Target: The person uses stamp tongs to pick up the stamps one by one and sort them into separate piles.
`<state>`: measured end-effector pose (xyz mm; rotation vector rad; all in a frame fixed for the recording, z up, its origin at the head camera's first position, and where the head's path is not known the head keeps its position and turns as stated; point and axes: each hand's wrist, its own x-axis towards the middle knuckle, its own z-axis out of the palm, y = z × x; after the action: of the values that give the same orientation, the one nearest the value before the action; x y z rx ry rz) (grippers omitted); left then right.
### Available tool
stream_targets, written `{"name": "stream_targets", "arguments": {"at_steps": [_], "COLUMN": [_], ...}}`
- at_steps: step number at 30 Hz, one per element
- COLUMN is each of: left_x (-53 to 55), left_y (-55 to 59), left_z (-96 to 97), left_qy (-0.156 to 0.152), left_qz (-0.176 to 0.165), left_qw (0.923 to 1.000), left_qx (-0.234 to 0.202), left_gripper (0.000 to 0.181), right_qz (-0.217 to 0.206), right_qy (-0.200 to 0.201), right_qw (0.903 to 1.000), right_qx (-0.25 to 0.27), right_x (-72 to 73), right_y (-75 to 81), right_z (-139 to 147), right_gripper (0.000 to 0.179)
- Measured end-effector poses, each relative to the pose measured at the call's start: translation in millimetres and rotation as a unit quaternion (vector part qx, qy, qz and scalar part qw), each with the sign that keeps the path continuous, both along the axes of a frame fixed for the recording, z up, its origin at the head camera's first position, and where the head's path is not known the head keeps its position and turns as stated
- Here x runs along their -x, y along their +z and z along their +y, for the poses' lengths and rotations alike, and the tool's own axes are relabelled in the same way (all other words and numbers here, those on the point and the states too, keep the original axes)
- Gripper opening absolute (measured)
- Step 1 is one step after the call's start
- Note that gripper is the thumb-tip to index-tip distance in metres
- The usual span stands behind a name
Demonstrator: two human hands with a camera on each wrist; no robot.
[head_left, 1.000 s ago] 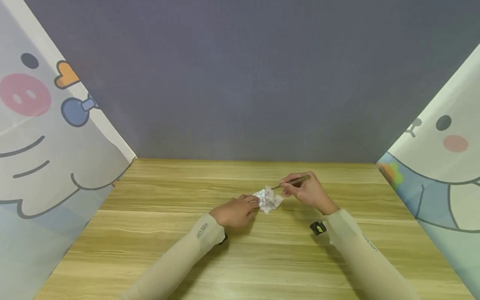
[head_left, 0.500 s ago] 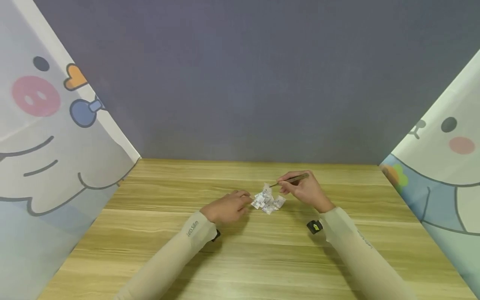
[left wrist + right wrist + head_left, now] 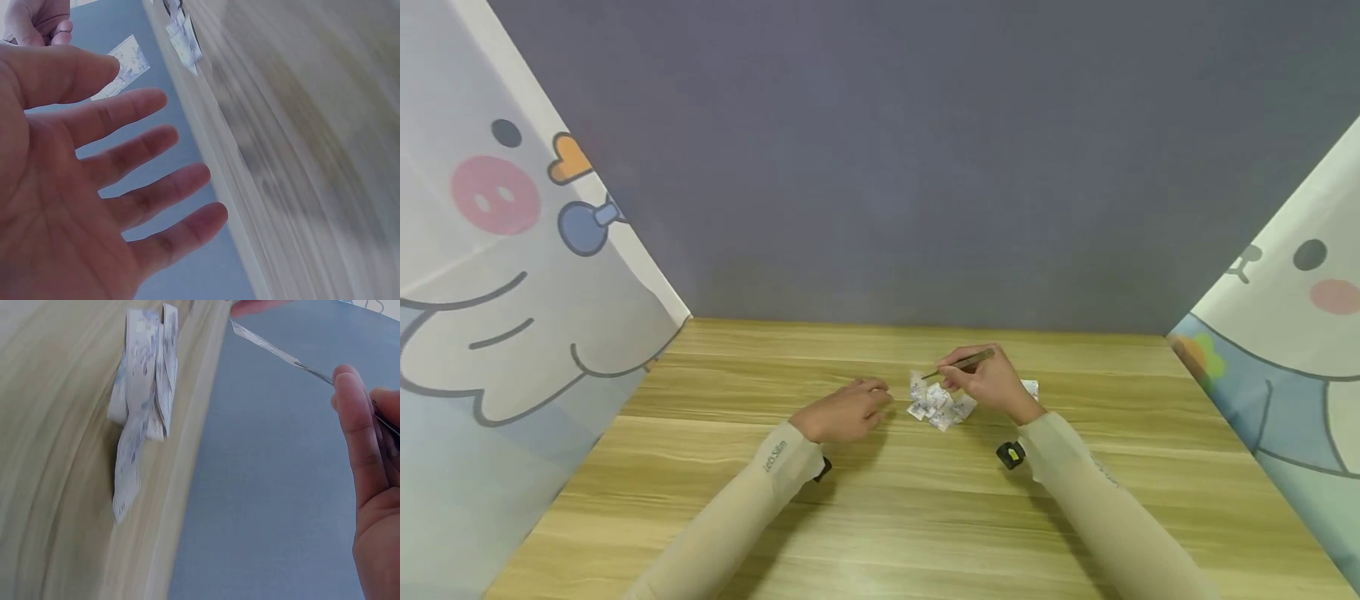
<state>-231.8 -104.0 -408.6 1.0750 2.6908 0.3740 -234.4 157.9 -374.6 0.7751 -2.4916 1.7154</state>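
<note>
The head view shows, on the left, the left hand (image 3: 844, 413) over the wooden table (image 3: 880, 517), holding nothing; the left wrist view shows its fingers extended and spread, thumb out. Next, to the right, comes the thin printed packet (image 3: 917, 386), raised above the tabletop at the far left of a small pile of similar packets (image 3: 942, 408) and gripped near one end by the tips of the tweezers (image 3: 973, 359). The right hand (image 3: 988, 385) pinches these between thumb and fingers, slanting them down toward the left. Farther right, a single packet (image 3: 1031, 388) lies on the table, partly behind the right wrist. For good handling, an even squeeze seems best — too light and the packet may slip or swing, too hard and the tips may crease it. Carrying it high enough to clear the pile should avoid dragging the overlapping pieces, and a slow turn of the wrist should steady it. The left hand is near enough to receive or brace the packet — ideally with a soft touch at its free end.
</note>
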Motion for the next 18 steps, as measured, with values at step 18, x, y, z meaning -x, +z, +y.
{"name": "stream_targets", "arguments": {"at_steps": [18], "left_x": [10.1], "left_y": [-3.2], "left_z": [-39.4], "left_qy": [0.063], "left_qz": [-0.027], "left_qw": [0.9976], "left_qx": [-0.010], "left_gripper": [0.042], "right_qz": [-0.047], "right_qy": [0.044], "right_qw": [0.9979], "right_qx": [-0.014], "right_x": [25.8], "right_y": [-13.3], "right_z": [-35.9], "right_gripper": [0.013]}}
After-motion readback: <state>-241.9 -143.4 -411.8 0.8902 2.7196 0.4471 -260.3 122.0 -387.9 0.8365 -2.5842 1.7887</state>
